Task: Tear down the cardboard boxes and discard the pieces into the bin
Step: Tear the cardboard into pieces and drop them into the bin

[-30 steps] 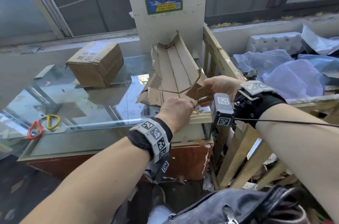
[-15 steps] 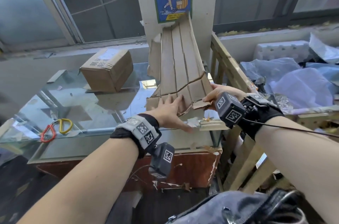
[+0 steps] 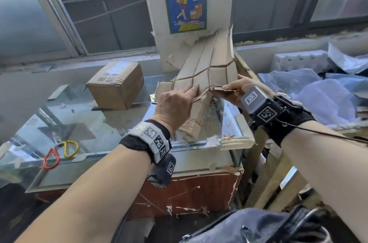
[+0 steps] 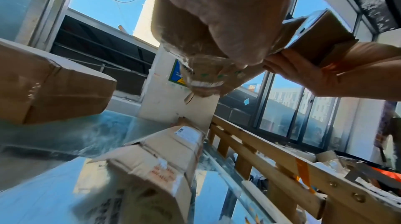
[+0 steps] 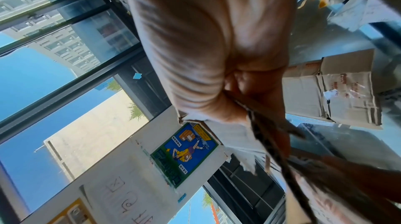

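Left hand (image 3: 175, 103) grips flattened cardboard (image 3: 209, 69) at its torn lower edge; right hand (image 3: 237, 88) pinches the flap beside it, apparently thumb on top. Sealed box (image 3: 116, 85) well left.

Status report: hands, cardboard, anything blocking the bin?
Left hand and right hand both grip flattened cardboard box. Tear open between them. Wooden-slat bin alongside, unobstructed.

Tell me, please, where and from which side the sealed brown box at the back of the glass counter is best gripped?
Probably by its two opposite side walls, coming down from above: the sealed box sits flat on the glass counter, closed, flaps taped shut, so there is no edge to pinch. Both hands are needed, and both now hold the torn cardboard.
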A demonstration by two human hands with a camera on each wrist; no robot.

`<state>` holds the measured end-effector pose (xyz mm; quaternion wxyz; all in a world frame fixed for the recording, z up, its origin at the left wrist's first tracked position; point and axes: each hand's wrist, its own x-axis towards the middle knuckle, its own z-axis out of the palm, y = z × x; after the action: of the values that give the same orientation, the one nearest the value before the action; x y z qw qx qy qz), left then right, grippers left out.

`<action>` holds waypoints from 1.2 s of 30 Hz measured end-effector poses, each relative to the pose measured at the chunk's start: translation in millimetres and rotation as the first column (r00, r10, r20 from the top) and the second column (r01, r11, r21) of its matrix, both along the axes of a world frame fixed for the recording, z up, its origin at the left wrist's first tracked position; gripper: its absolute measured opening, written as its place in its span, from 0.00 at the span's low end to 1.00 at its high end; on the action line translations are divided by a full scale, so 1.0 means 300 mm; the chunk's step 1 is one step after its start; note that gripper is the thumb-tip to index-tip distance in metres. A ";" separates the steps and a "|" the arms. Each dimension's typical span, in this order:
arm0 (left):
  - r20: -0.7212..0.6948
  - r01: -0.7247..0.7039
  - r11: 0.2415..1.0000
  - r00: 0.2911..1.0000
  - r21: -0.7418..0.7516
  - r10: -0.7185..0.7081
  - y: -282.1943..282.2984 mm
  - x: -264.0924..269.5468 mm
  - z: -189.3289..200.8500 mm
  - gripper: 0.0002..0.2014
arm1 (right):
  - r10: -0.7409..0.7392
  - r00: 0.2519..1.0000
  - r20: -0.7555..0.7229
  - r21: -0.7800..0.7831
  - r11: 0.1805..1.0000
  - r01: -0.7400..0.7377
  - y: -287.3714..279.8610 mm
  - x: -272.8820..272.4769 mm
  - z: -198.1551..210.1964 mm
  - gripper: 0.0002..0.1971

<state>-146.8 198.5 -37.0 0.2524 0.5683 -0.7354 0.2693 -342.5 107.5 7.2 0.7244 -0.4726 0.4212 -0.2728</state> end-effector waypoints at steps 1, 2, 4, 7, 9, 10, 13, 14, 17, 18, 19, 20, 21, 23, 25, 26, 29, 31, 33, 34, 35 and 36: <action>0.005 -0.017 1.000 1.000 0.006 0.017 -0.004 0.000 0.011 0.17 | -0.025 0.999 0.030 0.019 1.000 0.024 0.012 0.007 0.024 0.25; 0.013 -0.031 0.998 0.999 0.052 0.030 -0.010 -0.002 0.016 0.20 | -0.016 0.997 0.073 0.038 0.999 0.013 0.012 0.008 0.034 0.19; 0.000 -0.012 0.992 1.000 0.123 0.012 -0.025 -0.001 0.017 0.28 | 0.027 0.992 0.127 0.039 0.999 -0.033 0.019 0.024 0.043 0.09; -0.041 0.036 0.998 0.999 0.053 -0.034 -0.037 0.024 0.037 0.33 | 0.061 0.974 0.218 0.043 0.996 -0.072 0.032 0.048 0.066 0.12; -0.105 0.053 0.996 0.993 -0.077 -0.061 -0.048 0.041 0.050 0.27 | 0.105 0.962 0.252 0.034 0.993 -0.117 0.030 0.077 0.094 0.12; -0.161 0.037 0.992 0.985 -0.121 -0.056 -0.052 0.046 0.058 0.23 | 0.115 0.955 0.272 0.017 0.992 -0.124 0.037 0.090 0.115 0.14; -0.489 -0.066 0.993 0.872 -0.101 0.008 -0.061 0.062 0.078 0.15 | 0.067 0.937 0.342 0.037 0.996 -0.084 0.023 0.117 0.127 0.35; -0.623 -0.091 0.994 0.782 -0.061 0.034 -0.065 0.071 0.080 0.14 | 0.045 0.936 0.348 0.048 0.997 -0.065 0.015 0.122 0.123 0.37; -0.939 -0.096 0.994 0.333 0.055 0.084 -0.082 0.119 0.069 0.09 | 0.024 0.988 0.150 0.083 0.996 -0.037 -0.004 0.130 0.081 0.23; -0.985 -0.079 0.993 0.141 0.086 0.096 -0.081 0.126 0.063 0.07 | 0.020 0.998 0.051 0.083 0.996 -0.024 0.005 0.134 0.067 0.18; -0.994 -0.057 0.994 -0.048 0.098 0.095 -0.076 0.131 0.055 0.05 | 0.015 0.999 -0.041 0.087 0.996 -0.011 0.000 0.138 0.036 0.15; -0.975 -0.041 0.993 -0.197 0.114 0.103 -0.067 0.129 0.046 0.05 | 0.020 0.995 -0.094 0.119 0.993 -0.009 0.004 0.143 0.009 0.12; -0.941 -0.030 0.991 -0.318 0.132 0.115 -0.057 0.131 0.030 0.06 | 0.018 0.990 -0.142 0.139 0.990 0.001 0.005 0.154 -0.018 0.13; -0.855 0.008 0.984 -0.494 0.177 0.158 -0.032 0.123 -0.004 0.06 | -0.007 0.981 -0.192 0.188 0.981 0.043 -0.004 0.176 -0.082 0.26; -0.764 0.017 0.973 -0.617 0.230 0.191 -0.009 0.116 -0.058 0.07 | -0.011 0.989 -0.145 0.240 0.970 0.046 0.012 0.216 -0.120 0.33; -0.724 0.021 0.967 -0.659 0.255 0.205 0.003 0.109 -0.088 0.06 | -0.005 0.994 -0.108 0.248 0.968 0.032 0.022 0.234 -0.134 0.32; -0.614 0.108 0.951 -0.741 0.291 0.272 0.042 0.083 -0.162 0.05 | 0.003 0.990 -0.140 0.153 0.988 0.019 0.045 0.267 -0.186 0.21; -0.561 0.218 0.930 -0.749 0.294 0.353 0.063 0.081 -0.185 0.04 | 0.028 0.965 -0.262 0.146 0.989 0.011 0.050 0.269 -0.213 0.09; -0.540 0.297 0.920 -0.745 0.256 0.391 0.077 0.096 -0.182 0.06 | 0.050 0.940 -0.339 0.106 0.994 -0.015 0.037 0.262 -0.240 0.09; -0.540 0.325 0.919 -0.744 0.223 0.394 0.080 0.108 -0.173 0.13 | 0.064 0.935 -0.348 0.091 0.995 -0.035 0.032 0.257 -0.250 0.14; -0.541 0.343 0.919 -0.744 0.193 0.392 0.082 0.115 -0.160 0.21 | 0.070 0.935 -0.347 0.092 0.995 -0.040 0.029 0.254 -0.249 0.18; -0.540 0.319 0.925 -0.750 0.209 0.381 0.086 0.131 -0.159 0.28 | 0.082 0.932 -0.352 0.111 0.993 -0.046 0.037 0.253 -0.250 0.21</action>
<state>-107.5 224.3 -84.7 0.6422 0.5073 -0.0055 -0.5746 -266.4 118.5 -67.7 0.6676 -0.4904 0.5430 -0.1374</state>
